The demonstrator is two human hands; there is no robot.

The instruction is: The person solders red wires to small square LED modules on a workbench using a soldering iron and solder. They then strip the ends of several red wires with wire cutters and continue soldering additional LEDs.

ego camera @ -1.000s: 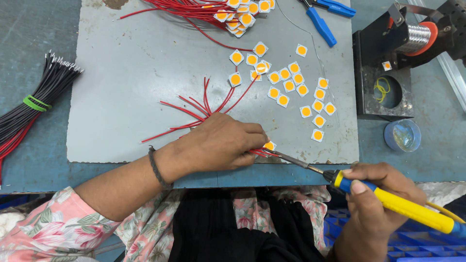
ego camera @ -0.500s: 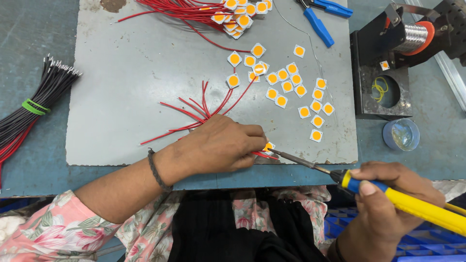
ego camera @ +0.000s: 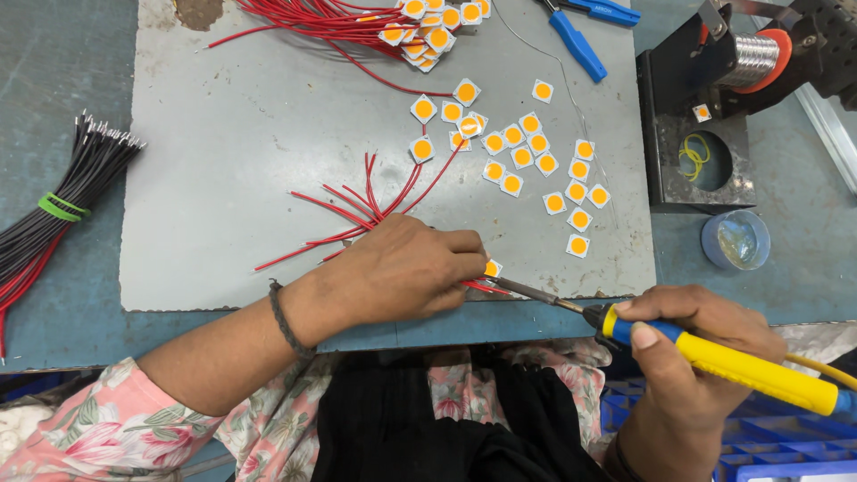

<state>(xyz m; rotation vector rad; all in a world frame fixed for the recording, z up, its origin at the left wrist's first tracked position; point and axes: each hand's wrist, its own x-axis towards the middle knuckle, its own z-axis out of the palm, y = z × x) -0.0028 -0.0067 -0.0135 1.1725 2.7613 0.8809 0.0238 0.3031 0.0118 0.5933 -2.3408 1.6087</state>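
My left hand (ego camera: 402, 272) lies on the grey work mat (ego camera: 223, 161) near its front edge, fingers pinched on a thin red wire (ego camera: 478, 287) beside a small white square chip with an orange centre (ego camera: 492, 268). My right hand (ego camera: 692, 344) grips a soldering iron with a yellow and blue handle (ego camera: 714, 357). Its metal tip (ego camera: 504, 284) touches the wire end at my left fingertips. Loose red wires (ego camera: 357, 210) fan out just behind my left hand.
Several orange-centred chips (ego camera: 536, 161) lie scattered on the mat, more with red wires (ego camera: 375, 22) at the back. A black wire bundle (ego camera: 62, 205) lies left. Blue pliers (ego camera: 580, 40), a solder spool stand (ego camera: 714, 107) and a small round tin (ego camera: 736, 239) sit right.
Almost nothing has moved. The iron tip stays at the wire by my left fingers; both hands hold their places, with only a slight shift of the view.
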